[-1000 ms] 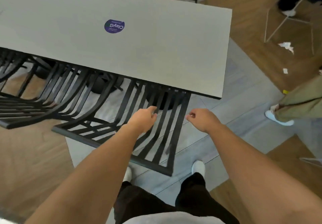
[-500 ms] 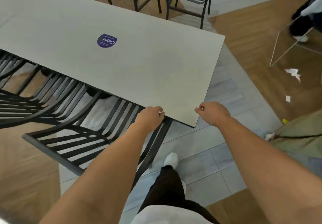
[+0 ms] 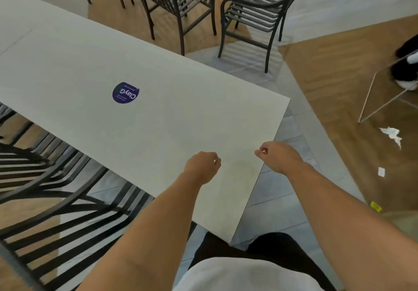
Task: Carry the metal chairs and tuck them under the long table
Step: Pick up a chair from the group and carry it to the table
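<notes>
**Two empty hands above the table corner**

Two bare hands reach out in front of us over the near corner of the long table (image 3: pixel 140 118). Our left hand (image 3: pixel 202 166) is loosely curled with the fingers bent in, and it holds nothing. Our right hand (image 3: pixel 279 158) hangs just past the table's right edge, thumb and fingers lightly pinched together; it appears empty too, though the fingertips are small and slightly blurred.

The pale tabletop runs away to the upper left and carries a round purple sticker (image 3: pixel 125 93). To our lower left, a dark slatted metal chair (image 3: pixel 67 220) sits against the table's long side, its front part hidden under the tabletop and its back toward us. More chair slats (image 3: pixel 27 161) show beside it, further left, motion-blurred. Beyond the table's far side stand two more metal chairs (image 3: pixel 253 16), apart from the table, on tile and wood floor. Crumpled white paper (image 3: pixel 391 133) lies on the wood floor to the right.
</notes>
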